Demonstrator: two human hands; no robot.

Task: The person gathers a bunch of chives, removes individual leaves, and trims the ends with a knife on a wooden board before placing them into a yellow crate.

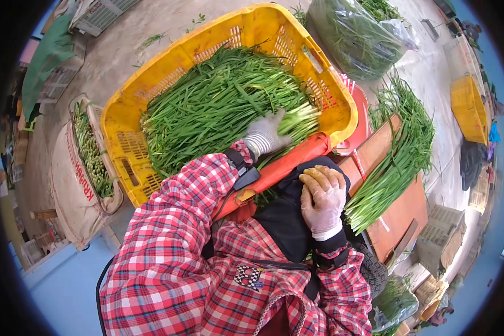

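My left hand, in a grey knitted glove, reaches into the yellow plastic crate. Its thumb and fingers close around the pale stalk ends of some garlic chives, which fill the crate in a thick green heap. The fingertips are partly hidden among the stalks. My right hand, in a thin clear glove over a stained yellowish one, rests on the dark cloth over my knee. Its fingers are curled together, with nothing visible in them. Beside it, a bunch of garlic chives lies across a reddish-brown board.
Red padding covers the crate's near edge. A sack of green stalks stands left. Beyond the crate sits a clear bag of greens. A red plastic stool is by the crate's corner; another yellow crate stands far right.
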